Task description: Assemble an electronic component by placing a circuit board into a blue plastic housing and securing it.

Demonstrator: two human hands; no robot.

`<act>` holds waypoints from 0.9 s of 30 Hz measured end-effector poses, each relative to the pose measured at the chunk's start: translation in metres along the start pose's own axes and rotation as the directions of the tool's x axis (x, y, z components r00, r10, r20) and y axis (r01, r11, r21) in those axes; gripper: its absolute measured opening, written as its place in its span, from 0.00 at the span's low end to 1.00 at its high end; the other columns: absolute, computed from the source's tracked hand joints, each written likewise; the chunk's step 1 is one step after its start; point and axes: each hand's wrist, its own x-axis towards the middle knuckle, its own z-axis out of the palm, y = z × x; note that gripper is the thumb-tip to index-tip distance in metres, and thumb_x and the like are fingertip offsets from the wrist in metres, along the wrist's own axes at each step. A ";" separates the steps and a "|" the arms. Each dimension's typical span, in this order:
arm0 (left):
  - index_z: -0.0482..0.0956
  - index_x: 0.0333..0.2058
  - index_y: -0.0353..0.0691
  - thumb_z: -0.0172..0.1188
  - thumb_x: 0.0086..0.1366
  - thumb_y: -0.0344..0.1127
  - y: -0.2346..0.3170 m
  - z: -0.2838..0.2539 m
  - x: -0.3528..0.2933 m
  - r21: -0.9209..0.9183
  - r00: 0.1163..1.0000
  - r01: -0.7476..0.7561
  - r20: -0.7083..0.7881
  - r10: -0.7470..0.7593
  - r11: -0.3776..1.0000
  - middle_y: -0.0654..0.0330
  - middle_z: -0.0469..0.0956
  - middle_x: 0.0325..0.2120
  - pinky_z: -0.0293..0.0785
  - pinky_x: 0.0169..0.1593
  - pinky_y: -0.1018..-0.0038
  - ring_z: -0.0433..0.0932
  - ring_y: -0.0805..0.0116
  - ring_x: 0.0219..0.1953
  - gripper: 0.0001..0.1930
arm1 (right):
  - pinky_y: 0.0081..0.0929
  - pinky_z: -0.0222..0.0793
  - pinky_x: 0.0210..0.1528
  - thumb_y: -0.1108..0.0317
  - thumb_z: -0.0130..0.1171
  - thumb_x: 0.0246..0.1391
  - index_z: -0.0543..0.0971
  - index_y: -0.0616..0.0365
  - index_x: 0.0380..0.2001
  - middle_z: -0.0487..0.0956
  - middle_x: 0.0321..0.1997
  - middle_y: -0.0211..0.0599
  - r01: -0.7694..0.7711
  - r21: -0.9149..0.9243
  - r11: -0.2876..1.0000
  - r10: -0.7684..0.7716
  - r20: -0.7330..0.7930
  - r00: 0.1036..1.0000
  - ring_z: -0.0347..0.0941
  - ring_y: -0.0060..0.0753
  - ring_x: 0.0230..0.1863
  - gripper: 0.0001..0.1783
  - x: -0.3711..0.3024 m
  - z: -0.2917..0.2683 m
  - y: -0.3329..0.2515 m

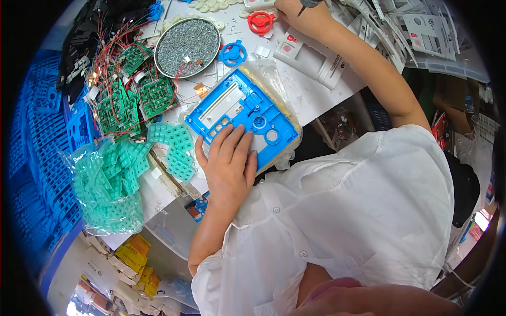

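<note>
A blue plastic housing [274, 113] lies tilted on a wrapped pad, its inside with ribs, posts and round openings facing up. My left hand [227, 160] rests flat on its near left part, fingers stretched out and slightly apart. At the far edge of the view my right hand [305, 18] reaches over white plastic parts; its fingers are mostly cut off, so what they hold cannot be made out. The dark pointed tip of a tool [310, 3] shows above that hand. Beyond the housing lie a blue ring-shaped part [232, 53] and a red one [261, 23].
A round tray of small screws [157, 59] stands beyond the housing. Green circuit boards [158, 95] with red wires lie left, above turquoise rubber keypads [108, 181] in a bag. Blue housings [39, 137] are stacked far left; white panels [427, 34] pile up far right.
</note>
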 end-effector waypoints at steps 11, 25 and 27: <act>0.81 0.51 0.43 0.67 0.59 0.34 0.000 -0.001 0.000 -0.010 1.000 -0.006 -0.020 0.005 1.000 0.60 0.79 0.55 0.45 0.72 0.45 0.74 0.57 0.62 0.20 | 0.48 0.79 0.36 0.61 0.61 0.50 0.86 0.58 0.23 0.83 0.26 0.51 0.114 -0.524 0.844 -0.063 0.115 0.991 0.84 0.52 0.31 0.12 0.004 0.017 0.018; 0.82 0.51 0.43 0.67 0.57 0.32 0.001 -0.004 -0.001 -0.036 1.000 -0.006 -0.021 0.005 0.999 0.57 0.78 0.55 0.51 0.70 0.47 0.72 0.54 0.63 0.21 | 0.41 0.77 0.37 0.57 0.67 0.53 0.85 0.63 0.34 0.84 0.29 0.46 0.072 -0.324 0.943 0.002 0.223 0.975 0.82 0.46 0.31 0.17 0.008 -0.007 -0.009; 0.81 0.51 0.40 0.65 0.61 0.30 0.004 -0.011 0.001 -0.120 0.986 -0.011 -0.167 -0.009 0.993 0.55 0.79 0.53 0.63 0.64 0.54 0.76 0.57 0.58 0.18 | 0.30 0.71 0.30 0.59 0.69 0.54 0.85 0.57 0.40 0.80 0.26 0.37 0.048 -0.152 0.987 -0.003 0.285 0.958 0.77 0.34 0.25 0.15 -0.019 -0.028 -0.042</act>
